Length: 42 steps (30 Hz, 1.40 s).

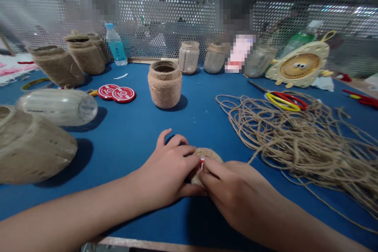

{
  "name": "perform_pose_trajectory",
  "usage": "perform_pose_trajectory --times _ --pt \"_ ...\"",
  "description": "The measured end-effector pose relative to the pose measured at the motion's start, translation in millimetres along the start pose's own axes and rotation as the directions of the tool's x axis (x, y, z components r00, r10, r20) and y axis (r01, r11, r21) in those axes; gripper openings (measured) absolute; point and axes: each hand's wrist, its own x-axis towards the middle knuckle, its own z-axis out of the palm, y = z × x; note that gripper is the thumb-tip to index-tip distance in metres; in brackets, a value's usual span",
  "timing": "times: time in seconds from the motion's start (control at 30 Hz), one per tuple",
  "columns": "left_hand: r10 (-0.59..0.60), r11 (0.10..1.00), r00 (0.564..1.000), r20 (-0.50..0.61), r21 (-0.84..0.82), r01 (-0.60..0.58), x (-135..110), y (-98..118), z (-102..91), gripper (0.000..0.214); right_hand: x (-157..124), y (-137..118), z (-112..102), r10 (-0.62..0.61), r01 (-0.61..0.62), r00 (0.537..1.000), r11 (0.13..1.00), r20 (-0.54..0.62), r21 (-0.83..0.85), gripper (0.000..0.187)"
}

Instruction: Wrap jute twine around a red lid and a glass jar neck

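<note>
Near the table's front edge my left hand (173,161) curls around a small round lid (209,153) covered in coiled jute twine. A bit of red and white shows on it between the fingers. My right hand (233,185) is closed at the lid's face, fingers pinched beside the red patch. A strand of jute twine (255,153) runs from under that hand to a loose heap of twine (295,141) on the right. Much of the lid is hidden by both hands.
A twine-wrapped jar (164,90) stands upright ahead. Two red lids (124,94) overlap left of it. A glass jar (63,106) lies on its side at left, behind a larger wrapped jar (35,145). Scissors (283,100) rest on the twine; a yellow fan (301,65) stands behind.
</note>
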Motion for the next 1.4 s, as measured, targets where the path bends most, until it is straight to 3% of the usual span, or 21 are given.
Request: perform_pose_trajectory --times 0.07,0.3,0.67,1.1,1.4 --pt "0.001 1.0 1.0 0.004 -0.009 -0.001 -1 0 0.6 0.037 -1 2 -2 -0.014 0.014 0.999 1.0 0.029 0.01 0.021" --pt "-0.032 0.998 0.999 -0.043 -0.059 0.029 -1 -1 2.7 0.046 -2 16 -12 0.077 -0.107 0.992 0.939 0.103 0.328 0.018" --pt "0.15 0.983 0.988 -0.042 -0.097 -0.154 -1 -6 3.6 0.028 -2 23 -7 0.081 -0.117 0.99 0.926 0.116 0.358 0.018" --pt "0.19 0.979 0.977 -0.095 -0.052 -0.195 -2 -4 3.5 0.011 -3 24 -14 0.075 -0.133 0.985 0.903 0.156 0.408 0.022" --pt "0.241 0.97 0.967 -0.08 0.041 -0.239 -5 0 2.6 0.016 -3 27 -10 0.045 -0.095 0.99 0.918 0.137 0.385 0.024"
